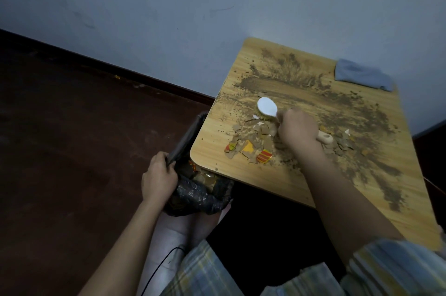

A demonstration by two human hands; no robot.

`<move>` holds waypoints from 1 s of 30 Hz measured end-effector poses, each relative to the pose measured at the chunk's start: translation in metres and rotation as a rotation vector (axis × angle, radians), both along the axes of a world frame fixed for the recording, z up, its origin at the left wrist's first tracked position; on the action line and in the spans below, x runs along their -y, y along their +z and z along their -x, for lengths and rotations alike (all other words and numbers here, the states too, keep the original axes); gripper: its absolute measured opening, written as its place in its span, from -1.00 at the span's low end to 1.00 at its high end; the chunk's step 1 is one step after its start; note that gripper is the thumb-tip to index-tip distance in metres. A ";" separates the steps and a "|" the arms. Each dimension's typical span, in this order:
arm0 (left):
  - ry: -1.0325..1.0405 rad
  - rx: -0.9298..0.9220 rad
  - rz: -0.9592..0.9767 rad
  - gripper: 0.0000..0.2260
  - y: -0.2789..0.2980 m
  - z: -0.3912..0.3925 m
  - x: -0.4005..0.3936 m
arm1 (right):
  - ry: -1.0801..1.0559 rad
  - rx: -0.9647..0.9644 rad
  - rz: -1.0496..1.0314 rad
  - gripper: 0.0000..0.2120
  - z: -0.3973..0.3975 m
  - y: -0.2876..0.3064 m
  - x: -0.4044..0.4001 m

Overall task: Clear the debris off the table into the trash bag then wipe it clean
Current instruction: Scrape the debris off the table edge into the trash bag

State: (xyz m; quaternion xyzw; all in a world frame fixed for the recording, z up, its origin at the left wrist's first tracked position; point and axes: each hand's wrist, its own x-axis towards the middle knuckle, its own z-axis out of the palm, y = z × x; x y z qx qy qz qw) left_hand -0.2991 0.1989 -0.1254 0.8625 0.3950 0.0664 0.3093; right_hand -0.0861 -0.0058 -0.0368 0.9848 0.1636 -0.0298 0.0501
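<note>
Debris (255, 141) lies heaped near the desk (277, 189) corner; right hand (298, 130) grips a brush (266, 107) to sweep it; left hand (158, 178) pinches the trash bag (200, 194) rim, holding it open below.

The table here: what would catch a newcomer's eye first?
The wooden table is smeared with brown dirt, with torn cardboard and red-and-yellow scraps piled near its left corner. Over that pile the right hand grips a white-backed brush. Below the table's edge the left hand holds open a black trash bag, and a grey cloth lies at the far edge.
</note>
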 end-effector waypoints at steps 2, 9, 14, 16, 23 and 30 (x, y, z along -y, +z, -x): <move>0.005 -0.003 0.004 -0.89 0.000 0.000 0.000 | 0.041 -0.013 0.034 -0.75 0.003 -0.001 -0.006; -0.006 -0.011 -0.002 -0.89 -0.001 0.000 -0.002 | 0.337 -0.021 -0.033 -0.78 0.046 -0.004 -0.014; -0.009 -0.008 0.012 -0.89 -0.002 -0.001 0.000 | 0.263 0.014 -0.100 -0.74 0.043 0.002 -0.003; -0.010 -0.006 0.014 -0.90 -0.001 -0.001 0.001 | 0.188 0.013 -0.086 -0.77 0.036 0.004 0.002; -0.017 0.002 0.013 -0.92 -0.002 -0.003 0.001 | 0.295 0.022 -0.020 -0.78 0.056 -0.005 0.002; -0.013 -0.023 0.015 -0.90 -0.002 -0.002 0.001 | 0.438 0.068 -0.062 -0.71 0.075 -0.008 -0.007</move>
